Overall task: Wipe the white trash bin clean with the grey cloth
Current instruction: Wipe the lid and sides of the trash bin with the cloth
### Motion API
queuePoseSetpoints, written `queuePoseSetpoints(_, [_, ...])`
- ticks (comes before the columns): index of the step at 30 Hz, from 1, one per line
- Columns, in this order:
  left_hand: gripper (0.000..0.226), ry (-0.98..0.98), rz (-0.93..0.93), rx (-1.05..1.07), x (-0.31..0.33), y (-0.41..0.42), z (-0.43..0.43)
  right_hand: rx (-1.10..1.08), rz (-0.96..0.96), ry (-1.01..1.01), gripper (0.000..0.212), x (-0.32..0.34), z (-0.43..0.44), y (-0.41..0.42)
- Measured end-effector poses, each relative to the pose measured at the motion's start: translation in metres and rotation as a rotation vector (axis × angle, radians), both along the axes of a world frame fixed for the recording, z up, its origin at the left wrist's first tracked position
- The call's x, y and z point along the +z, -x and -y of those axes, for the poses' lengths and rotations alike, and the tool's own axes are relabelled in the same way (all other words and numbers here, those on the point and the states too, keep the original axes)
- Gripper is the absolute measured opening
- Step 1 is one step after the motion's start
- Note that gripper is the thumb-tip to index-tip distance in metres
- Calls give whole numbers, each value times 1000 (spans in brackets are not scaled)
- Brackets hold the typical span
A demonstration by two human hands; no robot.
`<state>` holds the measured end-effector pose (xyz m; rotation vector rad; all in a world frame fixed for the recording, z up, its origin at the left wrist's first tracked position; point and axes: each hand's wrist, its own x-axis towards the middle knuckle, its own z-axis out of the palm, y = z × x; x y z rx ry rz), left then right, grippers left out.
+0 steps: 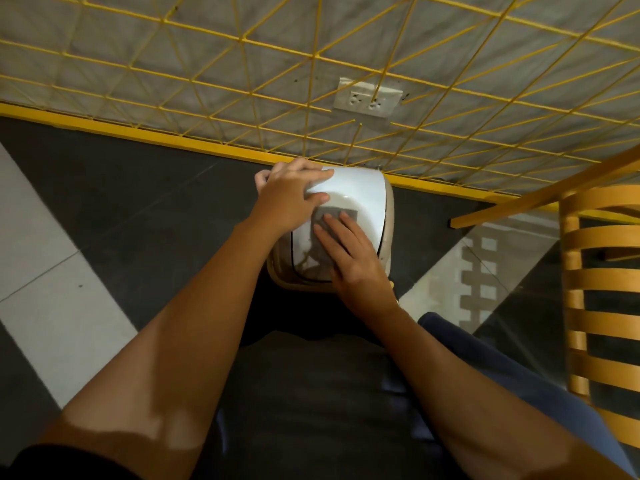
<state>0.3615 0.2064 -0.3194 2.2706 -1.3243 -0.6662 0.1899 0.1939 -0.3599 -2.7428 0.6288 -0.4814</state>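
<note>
**Position.** The white trash bin (363,192) stands on the dark floor (138,209), hard against the foot of the wall and directly in front of the person. A yellow wire grid (242,39) covers the wall, with a wall socket (367,98) behind it. A wooden chair (588,271) stands well apart to the right.

**Hands.** The right hand (349,258) lies flat on the grey cloth (332,216). Its fingers (346,225) are straight and spread, pressing the cloth onto the middle of the lid and not gripping it. The left hand (291,195) rests on the lid's far left corner with forefinger and thumb laid out along the surface. It appears to steady the bin. Whether its outer fingers hook over the rim cannot be told.

**Step in hand.** Judged as wiping the lid top. The cloth covers only a small central patch.

**Outstanding.** The glossy far portion of the lid, its edges and the beige rim show no cloth on them. The sides are barely visible from above.

**Next move requires.**
- Steady downward pressure while the cloth is slid across the curved lid.
- A firm bracing hand so the lid does not tip and the bin does not shift.
- Moving the left hand to clear the corner it covers.
</note>
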Motion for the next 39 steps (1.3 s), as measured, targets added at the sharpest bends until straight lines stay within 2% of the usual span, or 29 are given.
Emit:
queuePoseSetpoints(7, [38,-30,0,7,1,-2,1,300,-37,107,31,2,4,-2])
queuePoseSetpoints(9, [38,-32,-16,8,1,-2,1,282,-58,134,36,1,12,7])
queuePoseSetpoints(14, [37,-18,-17,9,2,-1,2,69,-64,132,39,4,19,-2])
queuePoseSetpoints(17, [37,-18,-18,12,3,-1,2,142,-71,101,37,3,6,-7])
queuePoseSetpoints(20, [37,-21,-20,15,3,-1,1,242,-142,175,41,4,3,6])
queuePoseSetpoints(22, [37,-23,-27,16,3,-1,1,190,-138,180,44,4,8,15])
queuePoseSetpoints(26, [37,-38,-17,10,3,-1,3,-54,-31,137,41,8,16,5])
queuePoseSetpoints(32, [37,-10,-20,17,1,-1,2,1,-39,111,38,5,-5,-7])
queuePoseSetpoints(34, [37,-18,-12,5,1,-1,2,-50,-47,84,39,4,-3,1])
queuePoseSetpoints(39, [37,-27,5,4,1,-1,3,-335,-43,-148,48,23,18,-2])
